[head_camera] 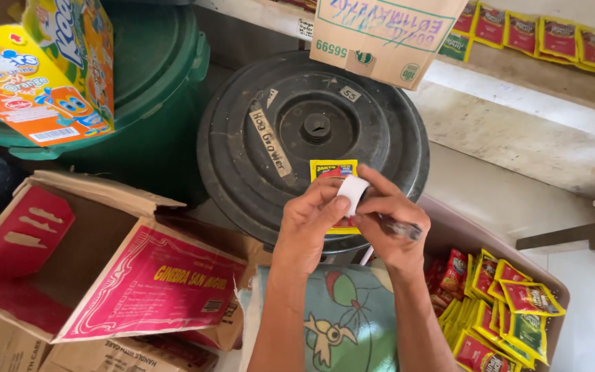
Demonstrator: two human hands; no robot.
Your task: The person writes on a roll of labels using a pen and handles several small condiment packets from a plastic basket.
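Observation:
My left hand [309,219] and my right hand [388,220] meet over a black bin lid [256,158]. Together they pinch a small white strip, like tape or a label [353,189], against a yellow and red sachet [326,169] that they hold. My right hand also grips a dark pen [397,227] across its palm. A patterned cloth with cartoon figures [339,317] lies beneath my forearms.
An open red and pink cardboard box [105,275] lies at the left. A green bin [160,103] carries an orange carton [36,76]. A box of yellow and red sachets [497,303] sits at the lower right. More sachets [552,38] and a brown carton [387,38] line the shelf.

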